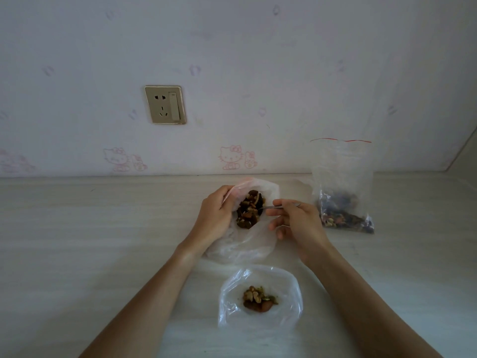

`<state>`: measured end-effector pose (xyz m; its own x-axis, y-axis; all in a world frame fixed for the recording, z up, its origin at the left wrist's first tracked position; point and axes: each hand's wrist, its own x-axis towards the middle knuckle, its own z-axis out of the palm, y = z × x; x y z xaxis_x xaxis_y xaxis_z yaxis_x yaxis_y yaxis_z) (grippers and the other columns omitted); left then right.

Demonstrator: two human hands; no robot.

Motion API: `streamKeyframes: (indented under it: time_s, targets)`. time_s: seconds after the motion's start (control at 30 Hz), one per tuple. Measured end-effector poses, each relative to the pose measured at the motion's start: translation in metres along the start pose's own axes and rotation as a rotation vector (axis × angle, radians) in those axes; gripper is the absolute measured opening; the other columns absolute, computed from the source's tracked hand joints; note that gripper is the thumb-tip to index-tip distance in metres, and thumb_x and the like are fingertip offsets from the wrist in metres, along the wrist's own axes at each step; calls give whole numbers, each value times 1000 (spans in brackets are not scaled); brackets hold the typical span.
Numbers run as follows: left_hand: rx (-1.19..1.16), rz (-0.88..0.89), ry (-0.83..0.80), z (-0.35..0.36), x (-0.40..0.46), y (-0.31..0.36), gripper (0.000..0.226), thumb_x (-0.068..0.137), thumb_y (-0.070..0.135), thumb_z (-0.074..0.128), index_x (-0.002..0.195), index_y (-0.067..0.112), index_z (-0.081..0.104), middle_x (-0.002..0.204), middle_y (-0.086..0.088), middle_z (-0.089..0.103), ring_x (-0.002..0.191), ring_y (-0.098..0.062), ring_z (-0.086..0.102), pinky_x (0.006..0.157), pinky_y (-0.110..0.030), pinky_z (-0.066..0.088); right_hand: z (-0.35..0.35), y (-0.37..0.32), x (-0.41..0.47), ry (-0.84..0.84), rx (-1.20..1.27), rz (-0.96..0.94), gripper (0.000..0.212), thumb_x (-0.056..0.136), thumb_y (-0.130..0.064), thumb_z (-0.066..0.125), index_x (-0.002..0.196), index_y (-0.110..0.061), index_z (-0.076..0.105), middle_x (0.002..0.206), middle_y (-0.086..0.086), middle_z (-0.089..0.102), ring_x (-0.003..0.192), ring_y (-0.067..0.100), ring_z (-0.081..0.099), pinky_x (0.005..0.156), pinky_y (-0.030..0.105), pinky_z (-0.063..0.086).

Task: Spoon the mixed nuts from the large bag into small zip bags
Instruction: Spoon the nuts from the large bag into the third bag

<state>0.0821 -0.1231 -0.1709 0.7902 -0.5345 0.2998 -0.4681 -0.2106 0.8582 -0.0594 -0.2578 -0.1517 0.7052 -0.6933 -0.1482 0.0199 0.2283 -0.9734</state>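
1. The left hand [215, 214] is gripping the rim of a clear plastic bag [247, 244], its fingers curled round the edge and holding the mouth open.
2. That bag is lying on the pale wooden table [103, 228], and a dark heap of mixed nuts [249, 209] is showing through its opening.
3. The right hand [296, 223] is pinching the handle of a metal spoon [273, 206]; the bowl end is reaching into the nuts.
4. Nearer the person, a second clear bag [260, 295] is sitting open on the table with a smaller pile of nuts [258, 299] inside.
5. To the right, a zip bag [340, 182] with a red seal line is standing upright against the wall [258, 73], and a mixed layer is filling its bottom.
6. A wall socket [165, 104] is showing on the wall at upper left.
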Motion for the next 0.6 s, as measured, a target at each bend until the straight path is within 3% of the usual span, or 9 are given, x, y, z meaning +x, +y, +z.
streamKeyframes:
  time_s: [0.13,0.4,0.6]
  targets:
    - [7,7,4,0,0,0,28,109,34,50,114,18,73,78,14,68,62,5,60,58,-14,42,-1,-1,0,-2,59,24,27,108,-10,43,104,2,67,79,18,75,51,23,63,38,28,43]
    - [-26,20,1,-9,1,4,25,106,35,56,122,25,73,108,18,75,100,7,66,82,-8,47,-5,-3,-1,-9,156,33,29,108,-11,40,101,1,65,72,13,73,51,23,65,38,29,42]
    - [-14,-27,-50,-23,0,9,42,102,47,60,136,24,65,129,15,68,121,1,62,105,-25,49,-5,-8,-6,-19,136,-36,28,107,-11,42,103,2,67,78,16,73,54,25,65,41,29,43]
